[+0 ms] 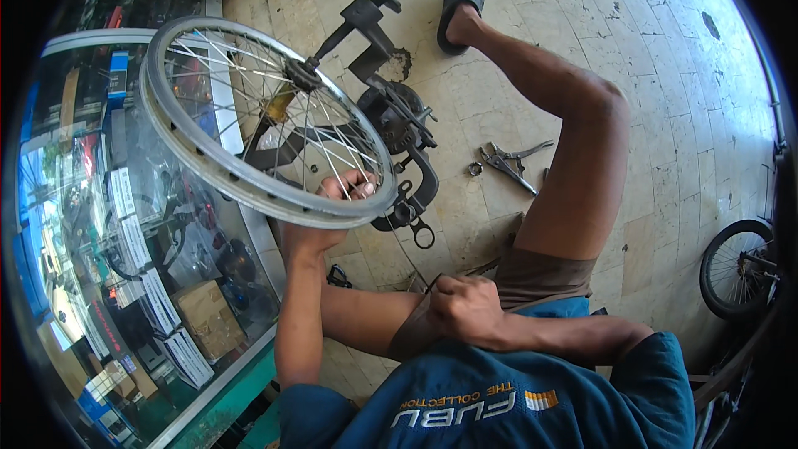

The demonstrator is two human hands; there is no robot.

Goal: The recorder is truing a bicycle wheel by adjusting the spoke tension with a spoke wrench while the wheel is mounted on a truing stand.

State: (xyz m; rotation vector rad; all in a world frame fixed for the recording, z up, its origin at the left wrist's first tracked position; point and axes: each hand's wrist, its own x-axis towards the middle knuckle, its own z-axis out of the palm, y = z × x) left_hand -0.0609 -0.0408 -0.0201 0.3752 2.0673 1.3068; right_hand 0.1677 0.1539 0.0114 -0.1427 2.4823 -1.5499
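Note:
A spoked bicycle wheel (218,168) with a bare metal rim and no tyre is tilted in front of me, mounted at its hub on a dark metal stand (391,116). My left hand (349,186) reaches behind the near part of the rim. Its curled fingers pinch a spoke (342,148) close to the rim's inner side, and the rim hides part of the hand. Lower down, my right hand (467,308) is a fist around the end of a thin metal rod (409,256), which runs up to the rim's outer side. The fist hides its grip end.
At left stands a glass display case (249,241) full of boxes and parts. Locking pliers (509,166) and a small metal ring (475,169) lie on the tiled floor (665,100) beside my bent leg. Another bicycle wheel (738,268) is at far right.

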